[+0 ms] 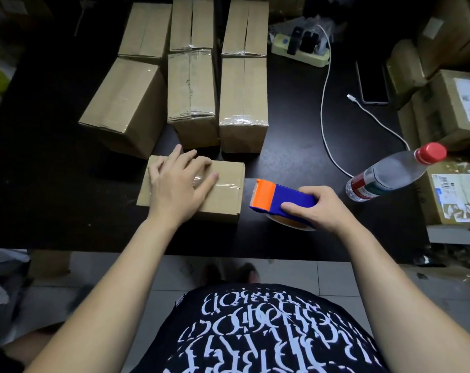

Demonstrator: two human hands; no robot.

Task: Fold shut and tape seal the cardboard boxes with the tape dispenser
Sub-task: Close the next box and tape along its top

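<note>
Boxes point(191, 87) crowd a black table point(295, 130) (tiled floor point(336, 273) below); left fingers point(199, 165) flat on one, right fingers point(317, 193) gripping dispenser point(290, 196).

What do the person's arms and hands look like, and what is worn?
The left arm and right arm are bare, with no sleeves in view. The left hand and right hand wear no gloves; no rings, watch or bracelet show. The black shirt carries white stylised lettering.
</note>
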